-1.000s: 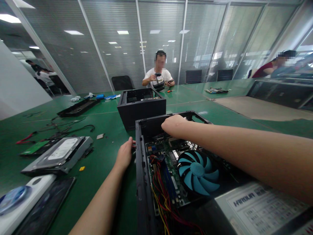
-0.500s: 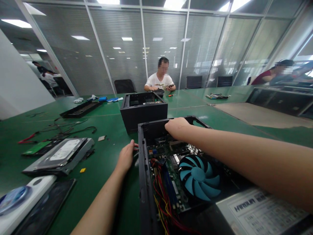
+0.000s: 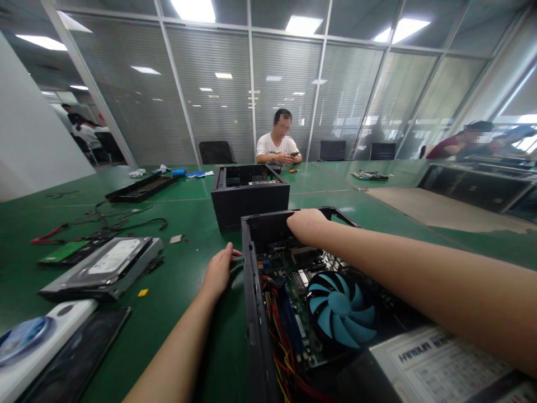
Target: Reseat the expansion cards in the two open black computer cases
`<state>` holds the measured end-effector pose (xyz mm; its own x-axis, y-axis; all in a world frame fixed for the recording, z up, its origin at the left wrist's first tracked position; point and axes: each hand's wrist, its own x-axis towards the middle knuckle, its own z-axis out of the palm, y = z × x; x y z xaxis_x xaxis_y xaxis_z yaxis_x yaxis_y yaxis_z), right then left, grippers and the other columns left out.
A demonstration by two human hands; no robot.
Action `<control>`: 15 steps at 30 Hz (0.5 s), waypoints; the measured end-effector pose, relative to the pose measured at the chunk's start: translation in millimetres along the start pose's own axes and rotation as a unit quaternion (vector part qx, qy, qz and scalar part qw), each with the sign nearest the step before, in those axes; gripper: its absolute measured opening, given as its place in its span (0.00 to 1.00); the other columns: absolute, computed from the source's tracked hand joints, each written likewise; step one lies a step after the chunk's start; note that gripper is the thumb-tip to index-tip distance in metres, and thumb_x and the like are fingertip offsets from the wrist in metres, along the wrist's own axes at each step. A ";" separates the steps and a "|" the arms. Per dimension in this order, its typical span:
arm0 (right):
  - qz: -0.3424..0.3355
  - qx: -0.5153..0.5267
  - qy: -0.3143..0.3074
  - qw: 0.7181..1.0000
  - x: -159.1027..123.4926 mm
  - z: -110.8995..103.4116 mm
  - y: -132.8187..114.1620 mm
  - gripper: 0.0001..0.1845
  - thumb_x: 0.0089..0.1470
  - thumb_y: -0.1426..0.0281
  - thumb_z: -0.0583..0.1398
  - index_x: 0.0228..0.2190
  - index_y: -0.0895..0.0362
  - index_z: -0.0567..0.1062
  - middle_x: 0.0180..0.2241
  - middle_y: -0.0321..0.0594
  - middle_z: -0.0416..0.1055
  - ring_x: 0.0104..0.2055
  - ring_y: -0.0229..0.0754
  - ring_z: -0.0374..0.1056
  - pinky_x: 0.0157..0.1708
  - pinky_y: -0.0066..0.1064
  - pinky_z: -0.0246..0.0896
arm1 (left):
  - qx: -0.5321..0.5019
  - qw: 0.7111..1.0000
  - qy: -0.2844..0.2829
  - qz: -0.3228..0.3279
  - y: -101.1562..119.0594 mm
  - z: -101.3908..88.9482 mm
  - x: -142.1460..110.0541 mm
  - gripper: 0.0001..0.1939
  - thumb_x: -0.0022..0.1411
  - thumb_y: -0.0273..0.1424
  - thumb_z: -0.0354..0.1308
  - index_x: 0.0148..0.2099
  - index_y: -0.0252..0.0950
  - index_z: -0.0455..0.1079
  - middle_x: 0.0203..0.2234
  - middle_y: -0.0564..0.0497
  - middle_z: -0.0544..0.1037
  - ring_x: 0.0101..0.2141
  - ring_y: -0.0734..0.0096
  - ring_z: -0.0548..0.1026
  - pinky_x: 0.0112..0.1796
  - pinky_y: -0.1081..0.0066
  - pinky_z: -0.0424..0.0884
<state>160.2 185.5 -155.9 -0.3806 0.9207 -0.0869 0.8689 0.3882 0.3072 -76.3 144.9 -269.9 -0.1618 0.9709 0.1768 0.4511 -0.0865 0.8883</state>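
Note:
An open black computer case (image 3: 251, 302) lies in front of me with its inside facing up. In it I see a circuit board, a fan with teal blades (image 3: 340, 305), red and yellow wires (image 3: 282, 358) and a labelled power supply (image 3: 448, 355). My right hand (image 3: 309, 225) reaches across the case and is closed at its far wall; the fingertips are hidden. My left hand (image 3: 218, 271) is beside the left wall, fingers stretched towards it and apart. Its fingertips are at the case side, and I cannot tell whether they press on it.
A second black case (image 3: 251, 201) stands just behind. To the left are a hard drive (image 3: 111, 263), loose cables (image 3: 126, 224), a small yellow piece (image 3: 143, 293) and a black tray (image 3: 142, 188). A person (image 3: 279, 140) sits opposite holding a phone. Cardboard (image 3: 444, 210) lies right.
The view has tilted up slightly, so things sit lower in the picture. Both my hands keep nearly the same places at the case. The person opposite has brought both hands together at the phone.

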 end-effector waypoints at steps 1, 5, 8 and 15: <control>0.001 -0.001 -0.003 1.000 0.3 0.2 -0.3 0.13 0.52 0.73 0.58 0.40 0.61 0.78 0.40 0.57 0.74 0.43 0.49 0.72 0.43 0.38 0.66 | 0.001 1.000 -0.003 -0.002 -1.3 0.1 0.3 0.33 0.60 0.55 0.38 0.34 0.34 0.75 0.30 0.44 0.78 0.37 0.58 0.73 0.45 0.58 0.67; -0.004 -0.012 -0.002 1.000 -1.1 -0.6 -1.6 0.14 0.52 0.71 0.59 0.40 0.62 0.78 0.40 0.59 0.74 0.43 0.49 0.72 0.43 0.37 0.66 | -0.001 1.000 -0.024 0.000 -7.2 0.7 2.1 0.33 0.60 0.55 0.38 0.35 0.33 0.74 0.32 0.44 0.78 0.38 0.58 0.73 0.44 0.60 0.66; -0.028 -0.029 -0.033 0.999 -9.4 -11.3 1.5 0.17 0.49 0.68 0.62 0.41 0.63 0.77 0.40 0.57 0.74 0.43 0.48 0.72 0.42 0.36 0.65 | -0.012 1.000 -0.028 0.003 -12.6 1.1 3.6 0.33 0.60 0.55 0.39 0.35 0.34 0.73 0.32 0.45 0.78 0.38 0.58 0.72 0.44 0.61 0.65; -0.329 0.107 0.010 0.938 -91.5 -75.4 -15.4 0.21 0.56 0.57 0.57 0.43 0.58 0.76 0.41 0.47 0.73 0.45 0.43 0.69 0.46 0.33 0.61 | -0.054 0.998 -0.020 0.002 -26.8 4.4 5.7 0.32 0.60 0.54 0.40 0.35 0.34 0.73 0.33 0.46 0.78 0.37 0.61 0.73 0.42 0.64 0.66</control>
<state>157.7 92.2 -81.2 -0.8614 0.4780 -0.1720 0.4860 0.8740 -0.0050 -85.4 153.8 -294.5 -0.1235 0.9785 0.1652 0.3548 -0.1119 0.9282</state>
